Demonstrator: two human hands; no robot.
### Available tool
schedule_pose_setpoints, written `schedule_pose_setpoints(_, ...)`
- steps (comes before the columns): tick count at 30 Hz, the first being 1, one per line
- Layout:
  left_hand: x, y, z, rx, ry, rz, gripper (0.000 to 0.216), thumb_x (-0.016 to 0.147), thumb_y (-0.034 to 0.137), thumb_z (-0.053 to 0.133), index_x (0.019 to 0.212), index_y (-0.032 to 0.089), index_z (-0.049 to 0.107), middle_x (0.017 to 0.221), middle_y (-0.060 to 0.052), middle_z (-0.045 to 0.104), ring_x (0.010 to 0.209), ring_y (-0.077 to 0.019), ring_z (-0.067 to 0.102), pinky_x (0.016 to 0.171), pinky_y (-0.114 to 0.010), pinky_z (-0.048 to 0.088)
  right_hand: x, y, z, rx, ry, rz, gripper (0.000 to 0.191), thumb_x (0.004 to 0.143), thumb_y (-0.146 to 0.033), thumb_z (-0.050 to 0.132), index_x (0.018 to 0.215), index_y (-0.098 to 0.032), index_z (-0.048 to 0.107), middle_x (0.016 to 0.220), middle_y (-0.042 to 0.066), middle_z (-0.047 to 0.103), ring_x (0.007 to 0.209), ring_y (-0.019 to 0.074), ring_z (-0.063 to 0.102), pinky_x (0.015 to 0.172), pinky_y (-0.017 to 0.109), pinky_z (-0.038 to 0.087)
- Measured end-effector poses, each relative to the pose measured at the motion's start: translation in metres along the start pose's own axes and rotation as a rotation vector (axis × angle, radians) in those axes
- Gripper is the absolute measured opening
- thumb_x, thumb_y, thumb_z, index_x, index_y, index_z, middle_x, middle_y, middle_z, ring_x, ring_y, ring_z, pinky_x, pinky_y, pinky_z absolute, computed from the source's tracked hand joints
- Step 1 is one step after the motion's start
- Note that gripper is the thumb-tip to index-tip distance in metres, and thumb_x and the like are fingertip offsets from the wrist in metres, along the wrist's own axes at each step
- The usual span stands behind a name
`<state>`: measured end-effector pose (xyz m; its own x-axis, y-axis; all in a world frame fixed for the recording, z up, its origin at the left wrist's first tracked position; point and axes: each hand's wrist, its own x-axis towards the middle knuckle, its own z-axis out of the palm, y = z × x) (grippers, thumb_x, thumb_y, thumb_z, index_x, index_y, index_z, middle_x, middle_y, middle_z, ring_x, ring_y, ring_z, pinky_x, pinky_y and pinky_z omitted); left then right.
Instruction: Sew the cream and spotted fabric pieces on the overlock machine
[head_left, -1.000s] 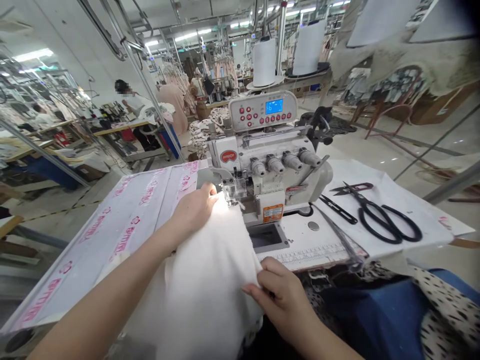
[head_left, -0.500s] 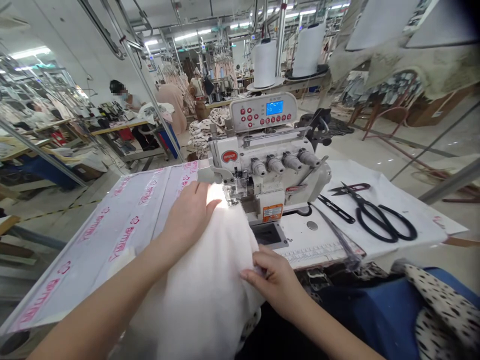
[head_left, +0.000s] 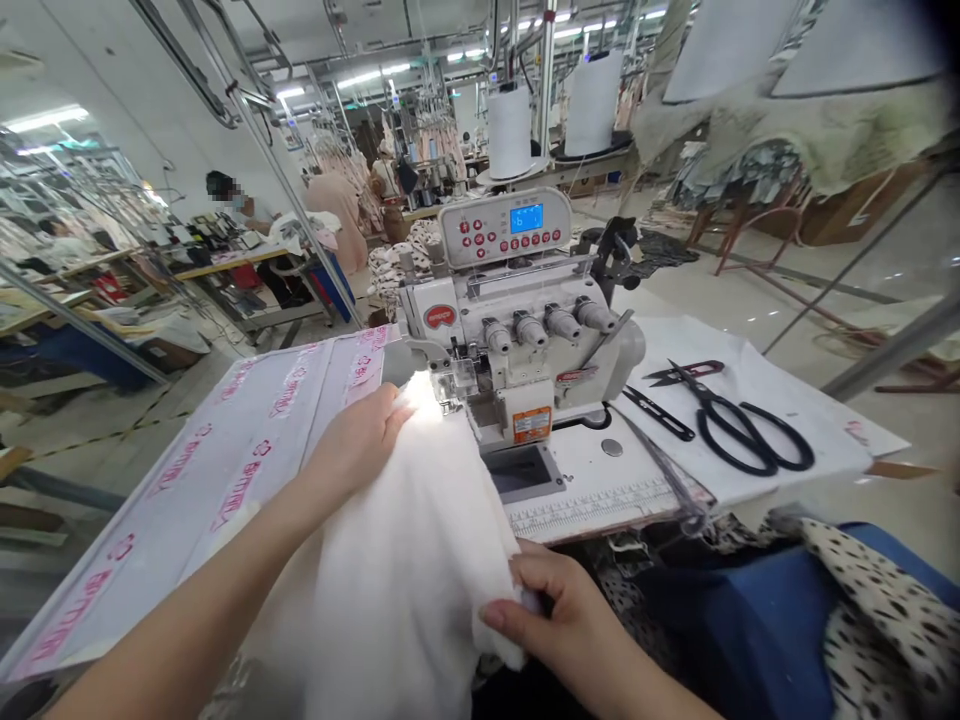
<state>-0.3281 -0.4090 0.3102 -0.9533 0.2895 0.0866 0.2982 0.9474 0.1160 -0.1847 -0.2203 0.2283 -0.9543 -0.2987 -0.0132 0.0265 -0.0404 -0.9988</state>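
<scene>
White fabric (head_left: 405, 560) hangs from the needle area of an overlock sewing machine (head_left: 525, 330) and drapes down over the table's front edge. My left hand (head_left: 364, 430) is closed on the fabric's left side, close to the lit presser foot (head_left: 450, 400); its fingertips are partly hidden in the cloth. Lower down and to the right, my right hand (head_left: 555, 610) pinches the fabric's right edge between thumb and fingers. The fabric between both hands falls in loose folds.
Black scissors (head_left: 739, 425) and thread snips (head_left: 660, 412) lie on the white cover right of the machine. Thread cones (head_left: 510, 135) stand behind it. Spotted fabric (head_left: 870, 590) lies at lower right. A person (head_left: 244, 205) sits at another table in the left background.
My right hand has moved down and towards me along the fabric's edge. My left hand has shifted slightly left and back from the presser foot. The camera view has turned slightly.
</scene>
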Motion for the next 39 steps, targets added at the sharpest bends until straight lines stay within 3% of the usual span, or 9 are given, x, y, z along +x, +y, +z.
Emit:
schedule_pose_setpoints(6,0.017,-0.010,0.000,-0.011,-0.012,0.025,0.027,0.087,0.043,0.029,0.081,0.019,0.041,0.070,-0.003,0.054,0.065,-0.0200,0.052,0.055,-0.028,0.031,0.013,0.004,-0.003,0.048,0.007,-0.021,0.031,0.075,-0.036,0.061,0.056,-0.016,0.047,0.071,0.001,0.046,0.069,0.0143,0.043,0.062,0.024,0.033)
schedule_pose_setpoints(12,0.036,-0.022,0.001,0.032,0.035,0.086,0.032,0.088,0.044,0.026,0.093,0.018,0.044,0.079,-0.007,0.059,0.071,-0.0227,0.056,0.057,-0.029,0.034,0.028,-0.001,-0.005,0.040,0.027,-0.058,0.034,0.075,-0.035,0.061,0.054,-0.016,0.042,0.064,-0.002,0.038,0.062,0.0113,0.036,0.057,0.023,0.029)
schedule_pose_setpoints(18,0.062,-0.029,0.003,0.167,0.069,0.092,0.034,0.089,0.042,0.022,0.100,0.018,0.042,0.076,-0.007,0.062,0.070,-0.0246,0.060,0.054,-0.029,0.035,0.043,-0.001,-0.005,0.258,-0.050,-0.002,0.029,0.076,-0.038,0.060,0.062,-0.015,0.050,0.065,-0.002,0.043,0.062,0.0100,0.037,0.057,0.022,0.029)
schedule_pose_setpoints(26,0.086,-0.034,0.004,0.257,0.143,0.091,0.037,0.089,0.037,0.022,0.111,0.013,0.040,0.078,-0.011,0.063,0.074,-0.0265,0.061,0.062,-0.033,0.041,0.063,-0.012,-0.004,0.431,0.002,0.029,0.031,0.064,-0.041,0.071,0.060,-0.014,0.056,0.060,-0.003,0.049,0.056,0.0087,0.039,0.055,0.022,0.032)
schedule_pose_setpoints(32,0.107,-0.028,-0.006,0.264,0.229,0.083,0.030,0.087,0.027,0.030,0.108,0.012,0.046,0.087,-0.013,0.062,0.086,-0.0263,0.059,0.073,-0.035,0.042,0.079,-0.012,0.002,0.401,0.046,-0.038,0.030,0.067,-0.043,0.068,0.069,-0.015,0.057,0.065,-0.001,0.055,0.060,0.0114,0.047,0.060,0.024,0.038)
schedule_pose_setpoints(35,0.083,-0.025,-0.016,0.228,0.324,0.036,0.035,0.086,0.026,0.034,0.116,0.011,0.043,0.108,-0.017,0.055,0.106,-0.0277,0.050,0.087,-0.039,0.039,0.073,0.000,0.003,0.329,0.143,-0.110,0.028,0.070,-0.039,0.067,0.084,-0.018,0.053,0.070,-0.002,0.056,0.063,0.0121,0.050,0.059,0.023,0.040)
schedule_pose_setpoints(37,0.034,-0.022,-0.017,0.115,0.358,0.024,0.046,0.084,0.035,0.039,0.124,0.014,0.036,0.121,-0.016,0.048,0.116,-0.0272,0.042,0.093,-0.040,0.036,0.059,0.011,0.000,0.360,0.165,-0.094,0.040,0.071,-0.036,0.068,0.102,-0.022,0.047,0.073,-0.004,0.058,0.061,0.0117,0.051,0.056,0.022,0.041)
schedule_pose_setpoints(39,-0.035,-0.020,-0.010,-0.025,0.232,0.077,0.061,0.077,0.048,0.048,0.130,0.019,0.032,0.128,-0.012,0.043,0.117,-0.0267,0.041,0.095,-0.041,0.036,0.040,0.023,-0.004,0.402,0.112,-0.025,0.053,0.069,-0.034,0.070,0.113,-0.024,0.043,0.081,-0.002,0.062,0.067,0.0136,0.056,0.060,0.024,0.044)
